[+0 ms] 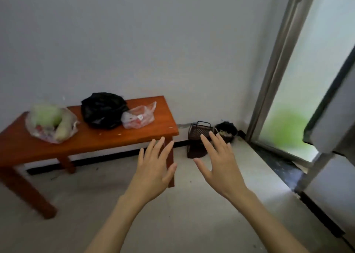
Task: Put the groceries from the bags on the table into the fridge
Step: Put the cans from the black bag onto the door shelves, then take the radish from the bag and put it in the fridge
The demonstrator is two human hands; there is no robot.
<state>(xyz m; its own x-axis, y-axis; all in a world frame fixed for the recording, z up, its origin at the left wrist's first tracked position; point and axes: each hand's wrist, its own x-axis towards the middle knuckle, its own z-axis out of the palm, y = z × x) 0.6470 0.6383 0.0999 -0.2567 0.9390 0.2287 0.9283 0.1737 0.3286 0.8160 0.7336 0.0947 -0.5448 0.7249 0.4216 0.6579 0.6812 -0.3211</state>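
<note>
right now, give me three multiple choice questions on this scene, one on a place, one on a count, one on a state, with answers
1. Where does the black bag lie on the table?
A. between the two clear bags
B. at the left end
C. on the floor under it

2. How many bags are on the table?
A. one
B. three
C. five

3. How are the hands?
A. both gripping a bag
B. both open, holding nothing
C. one closed on the table edge

Answers:
1. A, the clear bag with greens lies to its left and the clear bag with red items to its right.
2. B, two clear bags and one black one show.
3. B, the left hand and right hand have spread fingers in the air, short of the table.
</note>
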